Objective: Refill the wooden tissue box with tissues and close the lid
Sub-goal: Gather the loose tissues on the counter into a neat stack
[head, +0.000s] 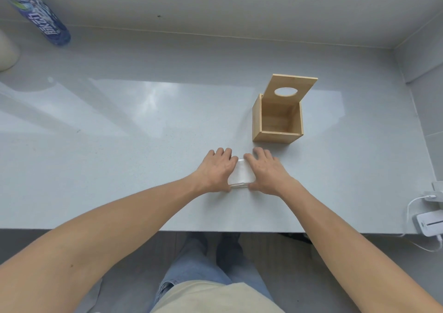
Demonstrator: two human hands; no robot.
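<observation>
A white stack of tissues [241, 174] lies on the grey counter near its front edge. My left hand [217, 170] presses against the stack's left side and my right hand [267, 171] against its right side, fingers wrapped around the far end. Beyond my right hand stands the wooden tissue box [276, 121], empty inside. Its lid [291, 89], with an oval hole, is tilted up and back on the far side.
A blue-labelled plastic bottle [40, 15] lies at the far left corner beside a cream-coloured object [7, 51]. White devices with cables [429, 219] sit at the right front edge. Walls close the counter at the back and right.
</observation>
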